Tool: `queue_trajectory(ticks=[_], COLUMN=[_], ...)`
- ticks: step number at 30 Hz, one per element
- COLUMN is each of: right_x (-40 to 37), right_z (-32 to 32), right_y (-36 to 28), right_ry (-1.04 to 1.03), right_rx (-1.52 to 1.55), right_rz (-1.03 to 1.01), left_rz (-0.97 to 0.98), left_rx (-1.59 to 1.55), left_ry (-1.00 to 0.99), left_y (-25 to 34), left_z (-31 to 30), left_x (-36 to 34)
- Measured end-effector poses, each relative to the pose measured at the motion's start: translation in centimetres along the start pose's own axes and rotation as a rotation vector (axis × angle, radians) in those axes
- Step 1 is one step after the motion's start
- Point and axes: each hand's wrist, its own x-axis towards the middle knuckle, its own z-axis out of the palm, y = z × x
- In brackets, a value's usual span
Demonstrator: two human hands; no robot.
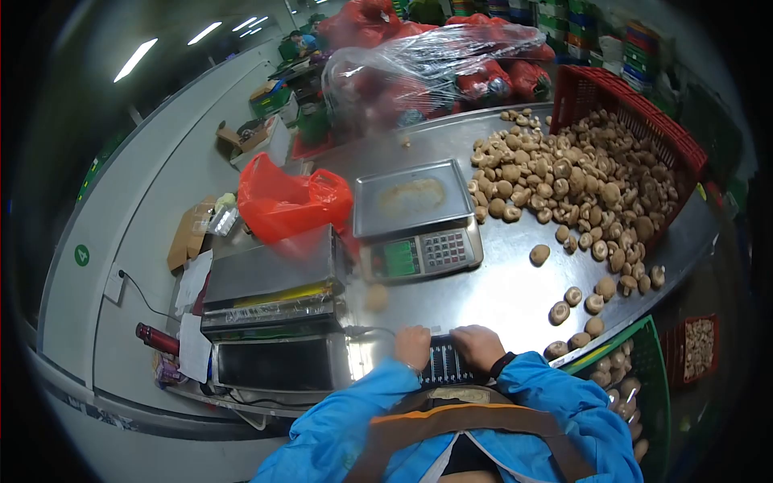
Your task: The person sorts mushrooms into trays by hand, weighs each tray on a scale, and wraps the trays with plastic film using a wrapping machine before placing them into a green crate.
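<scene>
Near the table's front edge my left hand (413, 347) and my right hand (479, 347) sit on either side of a dark device (445, 362) with rows of light marks on its face. Both hands have their fingers curled round its sides. Ahead of them is a weighing scale (419, 253) with a bare metal tray (413, 199). Brown mushrooms (564, 173) lie heaped at the right, spilling from a tipped red crate (636, 113). Some single mushrooms (540, 255) lie between the heap and my right hand.
A wrapping machine (270, 310) and a red plastic bag (290, 201) are at the left. A green crate (660, 386) with packed mushrooms stands at the lower right. Red sacks under clear film (427, 72) are piled beyond the table. A person (304, 42) is far back.
</scene>
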Motion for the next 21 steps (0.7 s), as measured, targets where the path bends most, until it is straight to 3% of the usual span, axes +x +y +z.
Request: queue_trajectory(ticks=[4, 8, 9, 13, 17, 19, 21], right_x=[-0.1, -0.1, -0.2, 0.5, 1.2, 1.2, 1.1], right_z=[0.5, -0.2, 0.4, 0.3, 2.2, 2.0, 1.7], right_y=[0.8, 0.0, 0.3, -0.4, 1.1, 0.5, 0.3], right_ry=[0.001, -0.052, 0.069, -0.073, 0.023, -0.243, -0.229], right_rx=[0.117, 0.122, 0.139, -0.054, -0.243, -0.168, -0.136], right_rz=[0.029, 0.080, 0.015, 0.180, 0.013, 0.133, 0.134], left_rz=[0.026, -0.057, -0.111, -0.051, -0.068, -0.054, -0.011], left_rx=[0.122, -0.077, -0.104, -0.006, 0.050, 0.045, 0.029], left_ry=[-0.101, 0.011, 0.060, -0.026, -0.013, 0.007, 0.040], left_y=[0.8, 1.5, 1.8, -0.6, -0.2, 0.0, 0.1], left_z=[0.8, -0.2, -1.2, 0.9, 1.0, 0.7, 0.4], left_x=[-0.4, -0.4, -0.1, -0.2, -0.3, -0.9, -1.0])
